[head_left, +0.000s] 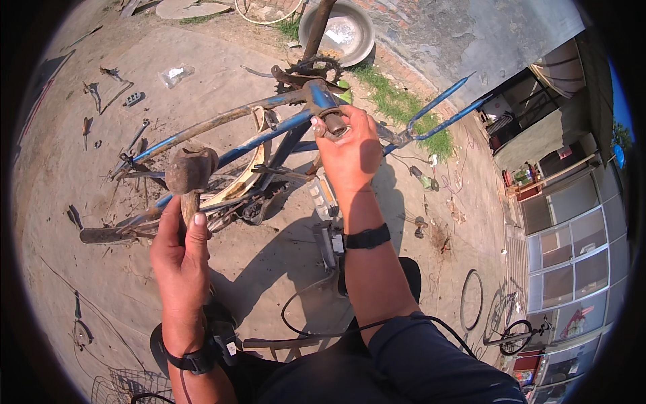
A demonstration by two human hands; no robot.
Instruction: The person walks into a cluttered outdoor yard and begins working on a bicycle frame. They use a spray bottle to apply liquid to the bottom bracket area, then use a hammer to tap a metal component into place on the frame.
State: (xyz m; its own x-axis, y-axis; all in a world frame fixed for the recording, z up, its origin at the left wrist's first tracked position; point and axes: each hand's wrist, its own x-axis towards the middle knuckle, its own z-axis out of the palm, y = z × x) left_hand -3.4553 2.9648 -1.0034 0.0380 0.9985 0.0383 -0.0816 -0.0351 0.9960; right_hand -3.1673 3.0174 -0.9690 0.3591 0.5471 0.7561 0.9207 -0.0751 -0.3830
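Observation:
My left hand is wrapped round the wooden handle of a hammer, its heavy rusty head raised at the near left side of a bicycle frame. The old blue bicycle frame, worn and rusted, lies across the middle of the view. My right hand pinches a short rusty metal cylinder against the end of the frame's bottom bracket shell. Whether the cylinder sits inside the shell or only against it, I cannot tell. Beyond the shell are a dark crank and chainring.
A round metal basin stands at the far side by a brick edge and grass. Hand tools and small parts lie on the concrete at left. A bicycle wheel lies at right, near a windowed building. A black cable crosses my lap.

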